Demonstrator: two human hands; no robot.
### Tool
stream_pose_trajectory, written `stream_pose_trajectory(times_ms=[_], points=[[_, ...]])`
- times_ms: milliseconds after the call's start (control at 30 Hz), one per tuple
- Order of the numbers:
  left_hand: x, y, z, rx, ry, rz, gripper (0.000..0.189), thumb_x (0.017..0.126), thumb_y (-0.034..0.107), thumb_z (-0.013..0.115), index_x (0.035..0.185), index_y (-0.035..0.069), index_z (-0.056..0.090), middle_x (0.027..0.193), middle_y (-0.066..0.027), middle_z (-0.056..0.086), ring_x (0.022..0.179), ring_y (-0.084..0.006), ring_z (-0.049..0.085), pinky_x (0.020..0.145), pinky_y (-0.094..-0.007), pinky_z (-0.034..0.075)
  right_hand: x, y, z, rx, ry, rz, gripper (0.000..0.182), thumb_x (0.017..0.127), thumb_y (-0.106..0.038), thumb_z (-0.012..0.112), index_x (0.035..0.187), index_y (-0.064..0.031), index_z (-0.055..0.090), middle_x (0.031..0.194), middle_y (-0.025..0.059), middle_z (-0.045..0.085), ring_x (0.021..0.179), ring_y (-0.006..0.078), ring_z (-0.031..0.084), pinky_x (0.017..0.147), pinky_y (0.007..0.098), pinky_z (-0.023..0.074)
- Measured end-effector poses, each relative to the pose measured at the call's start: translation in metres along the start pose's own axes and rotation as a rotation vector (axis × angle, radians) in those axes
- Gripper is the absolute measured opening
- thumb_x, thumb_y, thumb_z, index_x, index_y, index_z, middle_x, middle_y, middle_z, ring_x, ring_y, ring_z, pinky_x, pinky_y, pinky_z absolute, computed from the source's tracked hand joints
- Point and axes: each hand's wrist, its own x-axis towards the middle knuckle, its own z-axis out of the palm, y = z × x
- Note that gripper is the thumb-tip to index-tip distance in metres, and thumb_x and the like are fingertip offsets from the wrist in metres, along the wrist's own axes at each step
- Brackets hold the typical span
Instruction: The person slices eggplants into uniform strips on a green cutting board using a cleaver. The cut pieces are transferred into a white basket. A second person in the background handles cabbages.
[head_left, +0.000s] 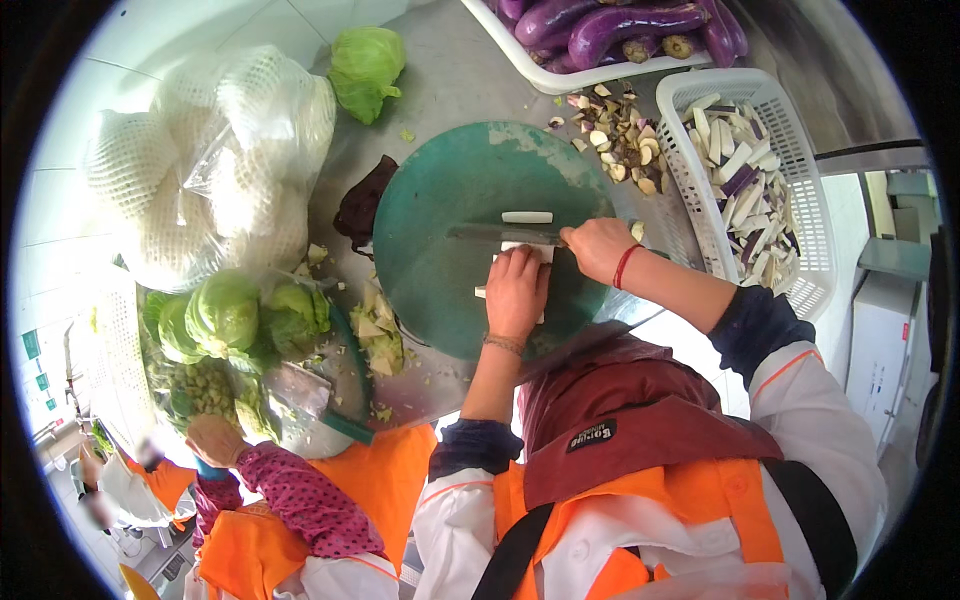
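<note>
My right hand grips the handle of a kitchen knife, whose blade points left across the round green cutting board. Just below the blade, the fingers of my left hand press down on pale cut vegetable, probably eggplant, mostly hidden under them. One pale strip lies apart on the far side of the blade. The end of another pale piece shows to the left of my left hand.
A white basket of cut eggplant stands right; whole eggplants fill a white tray behind. Trimmings lie beyond the board. Left are a cabbage, a bag of net-wrapped produce and a dark bag. A co-worker's hand is lower left.
</note>
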Motion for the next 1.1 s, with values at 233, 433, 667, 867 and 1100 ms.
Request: stream_pose_trajectory(times_ms=[233,433,667,867,1100], points=[[-0.009,-0.007,-0.001,0.013,0.047,0.052,0.024,0.075,0.012,0.067,0.096,0.002,0.064,0.101,-0.0106,0.06,0.095,-0.0313,0.055,0.083,-0.0407,0.046,-0.034,-0.009,-0.041,0.001,-0.169,0.037,0.012,0.079,-0.011,0.055,0.086,-0.0072,0.065,0.073,0.0185,0.064,0.074,0.0347,0.064,0.065,0.0457,0.0506],[-0.006,-0.004,0.002,-0.007,0.042,0.054,0.025,0.075,0.012,0.067,0.097,0.002,0.064,0.103,-0.0103,0.06,0.097,-0.031,0.055,0.083,-0.0398,0.046,-0.007,0.003,-0.004,0.016,-0.141,0.024,0.013,0.075,-0.007,0.055,0.083,-0.0063,0.066,0.079,0.0171,0.065,0.076,0.0357,0.065,0.068,0.0467,0.0506],[-0.021,0.004,-0.032,-0.078,-0.038,0.107,0.058,0.07,0.033,0.073,0.12,0.007,0.056,0.13,-0.0135,0.048,0.12,-0.0327,0.045,0.102,-0.0486,0.033,-0.043,0.019,0.013,0.501,0.279,-0.054,0.021,0.085,-0.022,0.058,0.098,-0.0095,0.067,0.068,0.0147,0.064,0.063,0.0328,0.061,0.06,0.0412,0.0497],[-0.05,-0.027,-0.049,0.107,-0.322,0.188,0.082,0.064,0.046,0.076,0.133,0.015,0.046,0.144,-0.0169,0.032,0.134,-0.0344,0.029,0.108,-0.0571,0.016,-0.114,0.043,0.049,1.315,-0.057,0.641,0.042,0.082,-0.018,0.065,0.083,0.0205,0.048,0.049,0.0083,0.05,0.039,0.0142,0.049,0.037,0.0326,0.0437],[0.053,-0.038,-0.01,0.077,-0.221,0.196,0.085,0.065,0.043,0.076,0.136,0.013,0.04,0.143,-0.0189,0.034,0.134,-0.0361,0.029,0.108,-0.0558,0.018,-0.082,0.028,0.066,1.728,-0.194,0.682,0.026,0.081,-0.017,0.067,0.093,-0.0023,0.049,0.056,0.0029,0.045,0.042,0.014,0.044,0.04,0.036,0.0446]])
